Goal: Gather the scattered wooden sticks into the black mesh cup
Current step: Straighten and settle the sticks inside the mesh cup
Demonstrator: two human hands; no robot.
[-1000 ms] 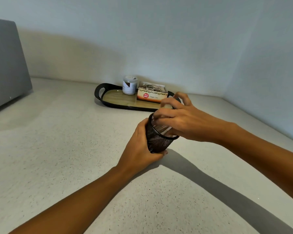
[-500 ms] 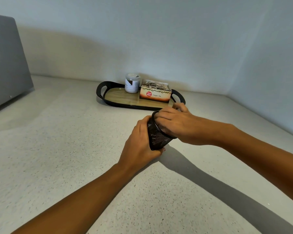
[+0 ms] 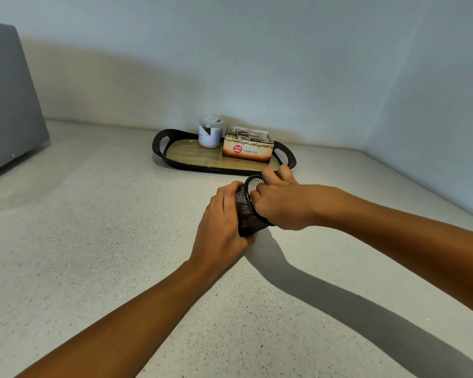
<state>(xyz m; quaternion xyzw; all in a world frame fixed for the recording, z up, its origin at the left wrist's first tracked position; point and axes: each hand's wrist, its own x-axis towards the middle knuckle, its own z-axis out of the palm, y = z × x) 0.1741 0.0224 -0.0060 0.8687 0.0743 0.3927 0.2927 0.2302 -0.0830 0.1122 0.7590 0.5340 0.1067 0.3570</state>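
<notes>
Left hand (image 3: 224, 216) gripped black mesh cup (image 3: 250, 218), fingers wrapped round wall from 9 o'clock. Cup tilted, long axis and mouth toward 1 o'clock. Right hand (image 3: 284, 203) at 3 o'clock, nearer mouth. Its fingers (image 3: 260, 188) curled into opening; grasping anything, cannot tell. Wooden sticks unseen, cup contents hidden. Tray (image 3: 159, 144) at 12 o'clock held jar (image 3: 209, 132), tea box (image 3: 247, 150).

Left hand (image 3: 221, 214) wraps cup (image 3: 250, 216) — right hand (image 3: 281, 205) curls into it.
</notes>
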